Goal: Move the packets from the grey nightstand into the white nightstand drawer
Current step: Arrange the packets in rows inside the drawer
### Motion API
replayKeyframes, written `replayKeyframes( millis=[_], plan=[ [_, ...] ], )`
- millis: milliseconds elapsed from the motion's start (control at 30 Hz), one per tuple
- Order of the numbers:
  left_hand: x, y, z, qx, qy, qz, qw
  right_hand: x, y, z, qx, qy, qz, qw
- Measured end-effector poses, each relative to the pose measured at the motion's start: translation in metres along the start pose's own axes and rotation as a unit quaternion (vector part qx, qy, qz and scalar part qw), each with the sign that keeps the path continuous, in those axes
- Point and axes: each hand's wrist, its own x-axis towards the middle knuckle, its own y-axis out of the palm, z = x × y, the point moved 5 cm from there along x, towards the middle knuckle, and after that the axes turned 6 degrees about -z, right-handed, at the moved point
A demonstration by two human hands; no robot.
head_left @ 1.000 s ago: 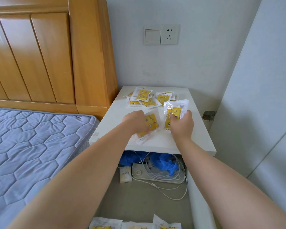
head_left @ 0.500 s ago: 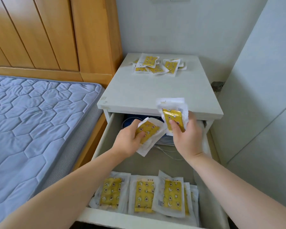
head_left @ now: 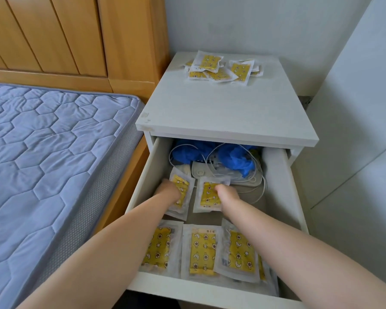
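Left hand (head_left: 168, 192) and right hand (head_left: 228, 194) have dropped from above the drawer (head_left: 276, 186) to its floor. Each has its fingers curled on one packet, the left packet (head_left: 184, 185) and the right packet (head_left: 206, 195), which lie side by side at mid-frame, almost flat. Two more are thus nearly delivered. At lower centre the front row (head_left: 202, 250) shows three packets, with edges of others beneath. At upper centre the pile (head_left: 221, 68) on the nightstand top (head_left: 221, 112) holds roughly seven, overlapped, so several trips likely remain.

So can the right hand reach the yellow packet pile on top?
Probably yes: the right hand holds a packet in the white drawer, but lifted out, nothing blocks the pile.
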Motion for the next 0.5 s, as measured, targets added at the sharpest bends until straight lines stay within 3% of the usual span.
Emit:
replayKeyframes(
  millis=[233, 367, 500],
  plan=[
    [-0.008, 0.001, -0.003, 0.084, -0.011, 0.005, 0.996, 0.009, 0.000, -0.006, -0.116, -0.033, -0.001, 0.993],
    [-0.004, -0.013, -0.008, 0.165, 0.082, -0.104, 0.977, 0.012, 0.001, -0.002, -0.146, -0.080, -0.018, 0.986],
    [0.001, -0.002, -0.014, 0.140, 0.161, -0.091, 0.973, 0.013, 0.000, -0.001, -0.186, -0.099, -0.029, 0.977]
  ],
)
